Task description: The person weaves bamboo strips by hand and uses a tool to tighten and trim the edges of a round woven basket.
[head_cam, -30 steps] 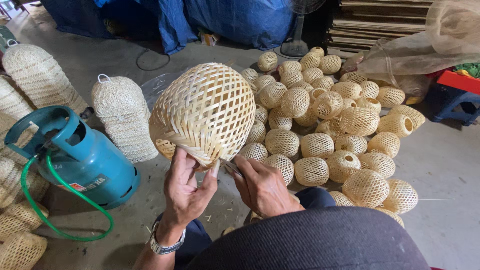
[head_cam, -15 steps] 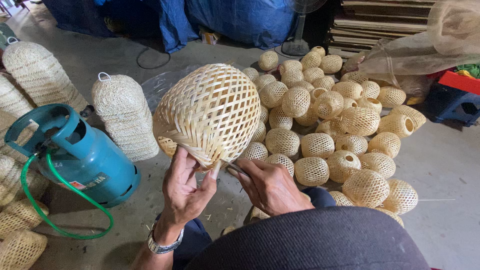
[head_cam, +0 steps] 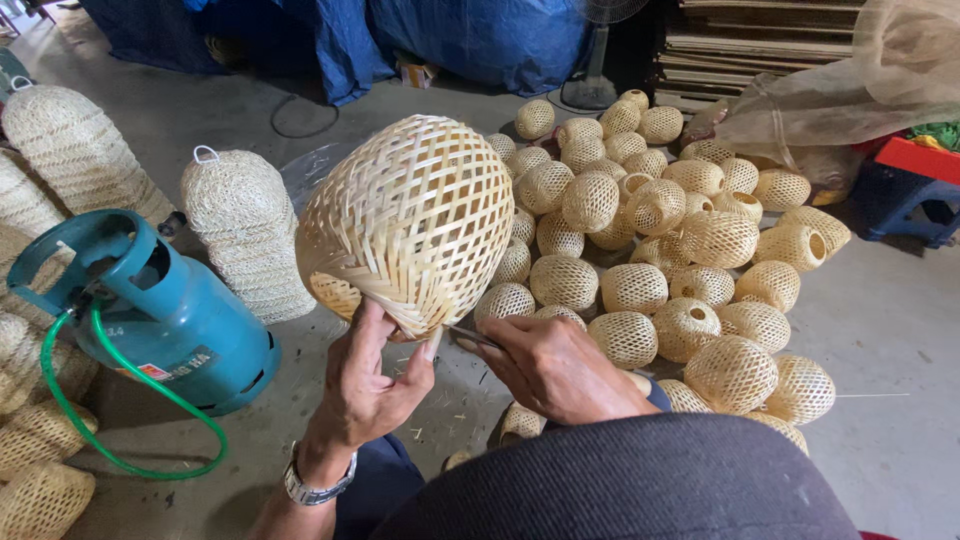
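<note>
My left hand (head_cam: 368,385) grips the lower rim of a large woven bamboo dome shade (head_cam: 410,222) and holds it up in front of me, tilted with its open side towards the left. My right hand (head_cam: 555,365) pinches a thin dark tool (head_cam: 472,337) whose tip meets the shade's rim, next to my left thumb. A metal watch (head_cam: 310,488) sits on my left wrist.
A heap of small woven bamboo balls (head_cam: 660,260) covers the concrete floor to the right. A teal gas cylinder (head_cam: 160,310) with a green hose (head_cam: 120,440) stands at left beside stacked woven shades (head_cam: 240,225). A fan base (head_cam: 590,90), blue tarp (head_cam: 470,40) and red stool (head_cam: 915,165) are behind.
The shade has been turned slightly in my left hand. My right hand has shifted a little along the rim with the tool.
</note>
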